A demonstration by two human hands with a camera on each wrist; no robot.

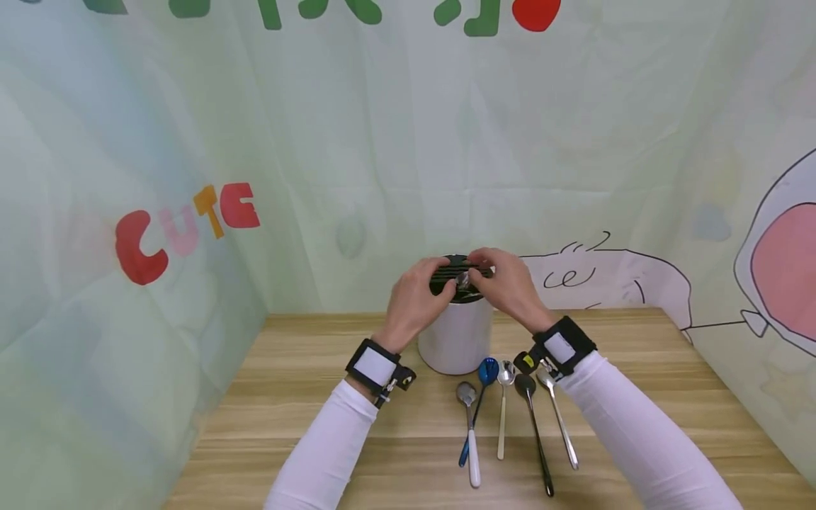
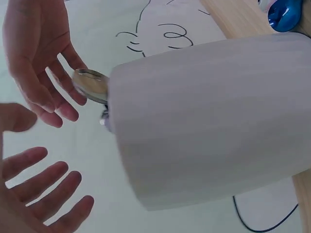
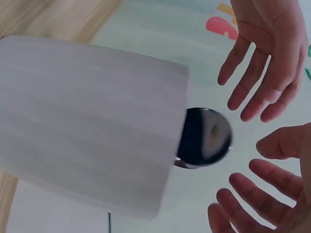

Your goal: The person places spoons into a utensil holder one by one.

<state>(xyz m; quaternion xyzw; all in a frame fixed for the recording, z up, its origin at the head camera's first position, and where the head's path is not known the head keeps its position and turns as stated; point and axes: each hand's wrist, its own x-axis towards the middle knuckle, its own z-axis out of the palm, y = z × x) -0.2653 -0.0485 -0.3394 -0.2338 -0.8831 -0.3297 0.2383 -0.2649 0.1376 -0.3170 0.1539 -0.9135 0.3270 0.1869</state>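
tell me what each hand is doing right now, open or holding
Left hand: open, holding nothing, near the white canister.
Right hand: open, holding nothing, near the spoon sticking out of it.

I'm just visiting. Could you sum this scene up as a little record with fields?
Container: white pot, upright on the table
Poking out of its top: at least one shiny spoon
Loose spoons: white-handled spoon, blue spoon, cream-handled spoon, black spoon, silver spoon
Crossing: white-handled and blue
Left hand: by the pot's top, holding nothing
Right hand: opposite, holding nothing
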